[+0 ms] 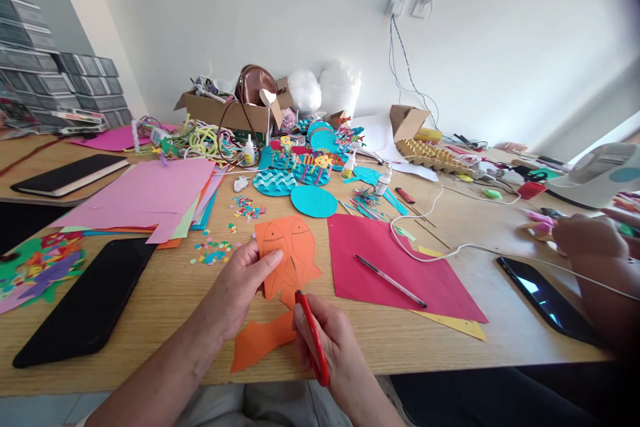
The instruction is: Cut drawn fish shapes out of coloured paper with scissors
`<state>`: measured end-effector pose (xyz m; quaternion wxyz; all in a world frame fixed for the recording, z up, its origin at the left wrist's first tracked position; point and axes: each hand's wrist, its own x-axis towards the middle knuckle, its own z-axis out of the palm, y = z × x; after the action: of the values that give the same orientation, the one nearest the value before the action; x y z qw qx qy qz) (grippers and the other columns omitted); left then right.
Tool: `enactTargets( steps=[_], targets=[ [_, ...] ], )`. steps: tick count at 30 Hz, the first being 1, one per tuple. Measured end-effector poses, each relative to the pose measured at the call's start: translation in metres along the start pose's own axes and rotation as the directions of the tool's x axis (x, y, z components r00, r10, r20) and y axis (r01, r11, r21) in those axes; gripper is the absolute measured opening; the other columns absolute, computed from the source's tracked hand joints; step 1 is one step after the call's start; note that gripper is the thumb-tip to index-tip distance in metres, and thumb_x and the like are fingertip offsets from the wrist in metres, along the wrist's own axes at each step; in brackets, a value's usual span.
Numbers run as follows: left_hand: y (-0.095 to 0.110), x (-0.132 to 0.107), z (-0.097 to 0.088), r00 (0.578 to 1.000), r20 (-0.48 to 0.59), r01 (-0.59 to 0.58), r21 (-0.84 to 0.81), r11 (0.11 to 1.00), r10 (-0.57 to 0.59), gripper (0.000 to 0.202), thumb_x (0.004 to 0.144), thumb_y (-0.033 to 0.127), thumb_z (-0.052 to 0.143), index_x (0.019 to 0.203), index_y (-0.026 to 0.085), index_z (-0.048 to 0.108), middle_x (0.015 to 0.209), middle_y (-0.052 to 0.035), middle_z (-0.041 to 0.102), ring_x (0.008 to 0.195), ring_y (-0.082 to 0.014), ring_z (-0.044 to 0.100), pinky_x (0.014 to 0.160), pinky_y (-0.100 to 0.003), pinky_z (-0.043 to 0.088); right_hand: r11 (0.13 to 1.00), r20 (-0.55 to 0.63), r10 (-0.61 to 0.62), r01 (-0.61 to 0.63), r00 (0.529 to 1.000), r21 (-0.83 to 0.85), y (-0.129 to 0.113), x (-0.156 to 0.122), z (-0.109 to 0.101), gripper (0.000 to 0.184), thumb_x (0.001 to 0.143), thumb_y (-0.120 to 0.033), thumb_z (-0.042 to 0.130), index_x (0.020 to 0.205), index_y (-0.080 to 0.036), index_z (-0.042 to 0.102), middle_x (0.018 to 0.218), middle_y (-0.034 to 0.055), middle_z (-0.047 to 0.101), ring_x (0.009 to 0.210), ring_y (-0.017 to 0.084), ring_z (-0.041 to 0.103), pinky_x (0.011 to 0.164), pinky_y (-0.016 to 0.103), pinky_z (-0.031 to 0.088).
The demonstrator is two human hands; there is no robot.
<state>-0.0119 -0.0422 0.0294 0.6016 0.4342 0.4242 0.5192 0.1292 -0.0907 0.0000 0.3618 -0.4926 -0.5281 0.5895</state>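
Note:
My left hand (245, 280) pinches the left edge of a sheet of orange paper (300, 247) with pencilled fish outlines on it, held just above the table. My right hand (333, 340) is closed round the red handles of a pair of scissors (317, 347). The blades point up and away from me, at the paper's lower part between the drawn shapes. An orange paper offcut (260, 343) lies below, partly behind my right hand. Right of the held paper, a pen (393, 281) rests on a red paper sheet (345, 247).
A black tablet-like slab (95, 300) and stacked coloured paper (145, 193) lie left. Confetti (213, 252), turquoise paper ovals (314, 201) and glue bottles (383, 181) are beyond my hands. A white cable (470, 245) crosses the right side, near a phone (543, 297) and another person's hand (583, 237).

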Motion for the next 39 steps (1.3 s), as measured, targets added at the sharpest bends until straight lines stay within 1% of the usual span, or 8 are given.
enactTargets(
  steps=[4,7,14,19,23,29,36,39],
  targets=[
    [-0.002,-0.001,-0.001,0.999,0.033,0.02,0.0,1.0,-0.02,0.014,0.075,0.03,0.063,0.084,0.021,0.068,0.075,-0.0006,0.069,0.07,-0.0175,0.06,0.059,-0.025,0.043,1.0,0.014,-0.018,0.018,1.0,-0.011,-0.004,0.0,0.0,0.042,0.086,-0.053,0.043,0.063,-0.019,0.04,0.049,-0.0059,0.041,0.043,0.006,0.036,0.04,0.018,0.026],
    [-0.001,-0.002,0.001,0.996,0.063,0.073,-0.031,0.997,-0.07,0.017,0.074,0.031,0.063,0.088,0.021,0.067,0.078,-0.0004,0.07,0.072,-0.018,0.062,0.063,-0.026,0.045,0.999,0.007,-0.035,0.035,0.999,-0.021,-0.006,0.001,0.0,0.04,0.087,-0.05,0.044,0.062,-0.019,0.04,0.05,-0.0057,0.041,0.044,0.006,0.037,0.042,0.018,0.028],
    [0.0,-0.003,0.003,0.991,0.051,0.126,-0.017,0.992,-0.125,0.02,0.072,0.031,0.065,0.088,0.019,0.066,0.077,0.0004,0.07,0.07,-0.0163,0.06,0.068,-0.027,0.046,0.999,0.004,-0.04,0.04,0.999,-0.011,-0.002,0.001,0.001,0.04,0.087,-0.051,0.042,0.063,-0.019,0.04,0.049,-0.0061,0.04,0.044,0.006,0.035,0.04,0.018,0.026],
    [-0.003,-0.003,0.002,0.991,0.051,0.128,-0.02,0.992,-0.127,0.019,0.072,0.03,0.065,0.088,0.019,0.066,0.075,0.0008,0.069,0.069,-0.0162,0.059,0.063,-0.026,0.044,1.0,0.002,-0.028,0.028,1.0,0.014,0.0,0.0,-0.001,0.039,0.085,-0.051,0.046,0.063,-0.019,0.04,0.048,-0.0066,0.04,0.042,0.006,0.035,0.039,0.018,0.025],
    [-0.006,-0.003,0.002,0.987,0.097,0.126,-0.014,0.992,-0.124,0.016,0.075,0.029,0.062,0.088,0.02,0.066,0.071,0.0021,0.066,0.064,-0.0141,0.055,0.063,-0.025,0.043,0.999,-0.006,-0.043,0.043,0.999,-0.012,-0.001,-0.001,-0.002,0.041,0.087,-0.05,0.043,0.061,-0.019,0.041,0.048,-0.0053,0.043,0.043,0.006,0.036,0.041,0.018,0.027],
    [-0.011,-0.004,0.002,0.987,0.091,0.135,0.016,0.991,-0.136,0.013,0.075,0.03,0.063,0.081,0.02,0.066,0.059,0.0036,0.059,0.051,-0.0106,0.044,0.049,-0.022,0.033,0.998,-0.021,-0.046,0.045,0.999,-0.041,0.001,0.002,-0.001,0.043,0.087,-0.052,0.042,0.059,-0.019,0.041,0.048,-0.0045,0.043,0.044,0.007,0.037,0.041,0.019,0.027],
    [-0.012,-0.004,0.001,0.984,0.087,0.156,0.015,0.988,-0.157,0.015,0.073,0.033,0.064,0.08,0.019,0.065,0.062,0.0025,0.062,0.056,-0.012,0.05,0.068,-0.027,0.045,0.996,-0.016,-0.081,0.08,0.997,-0.024,0.004,0.0,-0.004,0.044,0.086,-0.054,0.042,0.061,-0.019,0.04,0.048,-0.0059,0.041,0.044,0.006,0.033,0.041,0.019,0.024],
    [-0.013,-0.005,0.001,0.985,0.079,0.156,-0.005,0.988,-0.155,0.02,0.073,0.033,0.065,0.087,0.018,0.065,0.069,0.0003,0.066,0.064,-0.0154,0.057,0.07,-0.029,0.047,0.995,-0.009,-0.085,0.085,0.996,-0.045,0.004,-0.001,-0.005,0.043,0.086,-0.053,0.045,0.06,-0.019,0.041,0.049,-0.0059,0.041,0.044,0.006,0.033,0.042,0.019,0.024]
  ],
)
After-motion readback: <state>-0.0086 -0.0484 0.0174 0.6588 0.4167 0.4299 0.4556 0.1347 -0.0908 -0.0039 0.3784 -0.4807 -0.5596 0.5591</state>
